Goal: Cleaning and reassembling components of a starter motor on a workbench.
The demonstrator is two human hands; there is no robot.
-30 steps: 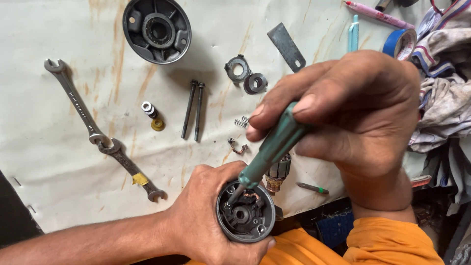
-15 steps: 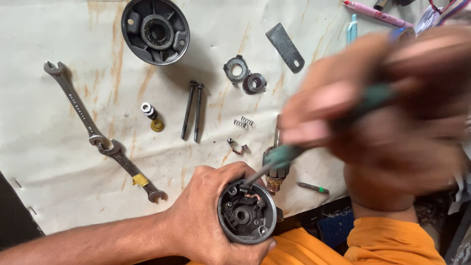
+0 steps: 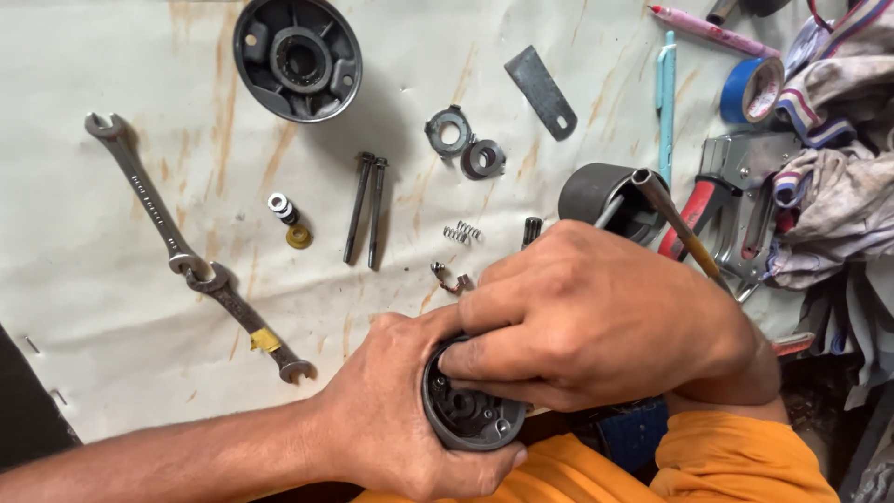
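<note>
1. Hands low at six o'clock: the left hand (image 3: 396, 414) is cupped under a round dark motor housing (image 3: 466, 414), its grip clenched around the rim with the open face turned up.
2. Right hand (image 3: 596, 321) sits on top of the housing, fingers (image 3: 484, 359) reaching into the opening. Whether that grip pinches anything inside, I cannot tell; the fingertips are hidden.
3. A long socket driver (image 3: 675, 224) slants up toward one o'clock from behind the right hand, its hollow tip in the air; whether the hand holds it cannot be made out.
4. Just behind the driver, a dark cylindrical cap (image 3: 596, 196) lies on its side on the paper-covered desk (image 3: 121, 307).
5. At twelve o'clock of the hands: two small springs (image 3: 463, 232), a bent clip (image 3: 449, 277), and higher up two ring-shaped parts (image 3: 466, 144) touching each other.
6. At eleven o'clock, two long bolts (image 3: 366, 210) lie side by side, with a small brass-and-steel fitting (image 3: 289, 221) near them on the left.
7. Far at ten o'clock, two open-ended spanners (image 3: 196, 251) lie hooked end to end.
8. Top of the desk: a big round end cover (image 3: 298, 58), and a flat metal plate (image 3: 541, 91) to its right.
9. At two o'clock: a blue pen (image 3: 665, 102), a roll of blue tape (image 3: 751, 89), a red-handled stapler (image 3: 726, 200), and heaped rags (image 3: 829, 177).
</note>
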